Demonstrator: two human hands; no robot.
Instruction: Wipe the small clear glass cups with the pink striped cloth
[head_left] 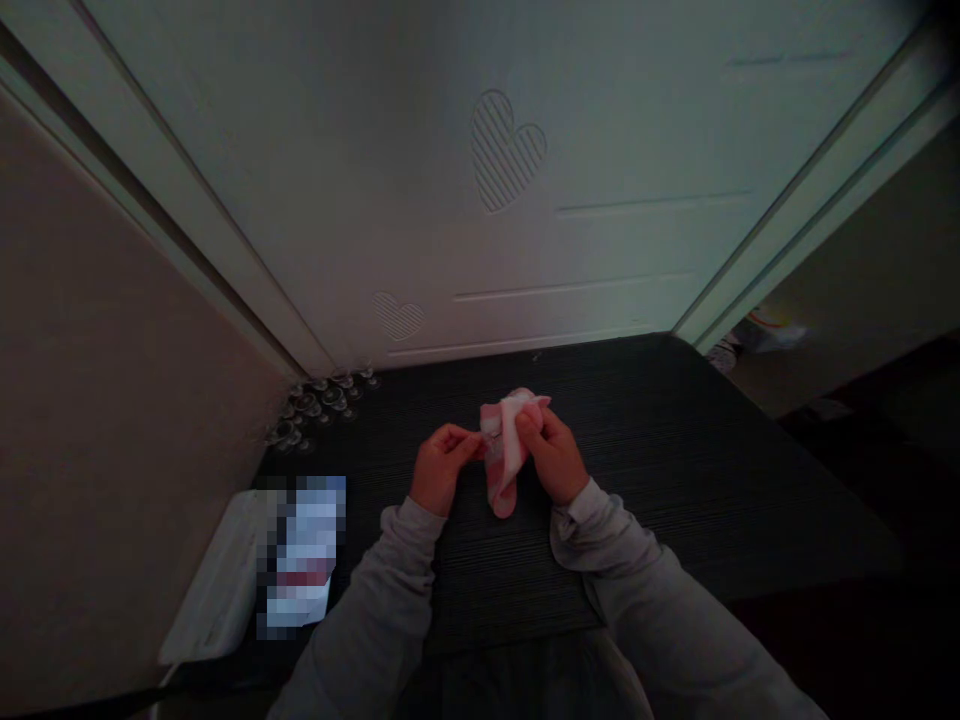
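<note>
A small pink and white sock [511, 450], or a pair lying together, is held up over the dark table [675, 470] in front of me. Its toe end hangs down toward me, and the upper part is folded over. My right hand [556, 455] grips the folded part, thumb on top. On the other side, the thumb and fingertips of my left hand [444, 465] pinch the sock's left edge. Whether it is one sock or two, I cannot tell.
Several small clear glass pieces [330, 397] stand at the table's far left corner. A screen [307, 550], blurred out, and a white box-like object [217, 580] lie at the left. Behind the table rises a white door panel [420, 180] with heart carvings.
</note>
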